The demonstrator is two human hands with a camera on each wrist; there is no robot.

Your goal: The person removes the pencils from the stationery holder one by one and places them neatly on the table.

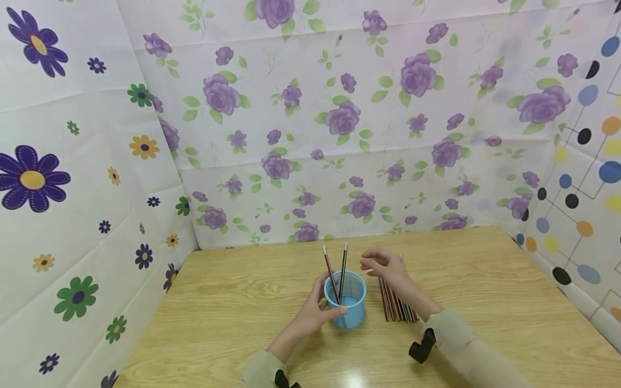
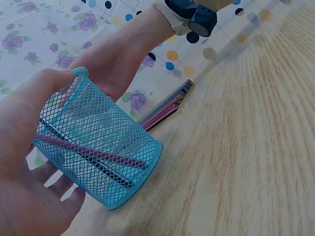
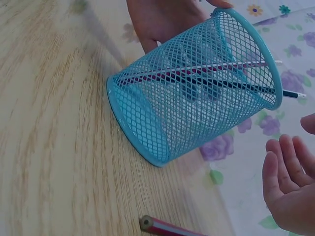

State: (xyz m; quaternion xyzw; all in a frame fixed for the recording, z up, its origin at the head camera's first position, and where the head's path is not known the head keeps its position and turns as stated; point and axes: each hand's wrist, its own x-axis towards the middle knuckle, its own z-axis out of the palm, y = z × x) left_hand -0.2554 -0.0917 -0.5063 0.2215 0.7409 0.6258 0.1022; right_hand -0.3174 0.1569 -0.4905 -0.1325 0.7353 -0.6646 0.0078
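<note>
A light blue mesh pencil cup (image 1: 354, 315) stands on the wooden table. My left hand (image 1: 310, 312) holds it from the left, thumb at the near side and fingers wrapped behind. Inside lean a dark red pencil (image 1: 329, 267) and a black pencil (image 1: 344, 267), their eraser ends above the rim. To the right of the cup, my right hand (image 1: 390, 272) hovers with relaxed, bent fingers and nothing between them. Beneath it, a row of pencils (image 1: 395, 307) lies on the table, partly hidden by the hand and forearm. In the right wrist view one pencil (image 3: 170, 227) shows its end.
The wooden table (image 1: 233, 302) runs up to a floral cloth (image 1: 291, 199) hung behind it. Patterned cloths also hang along the left and right sides. A black wrist device (image 1: 423, 345) sits on the right sleeve.
</note>
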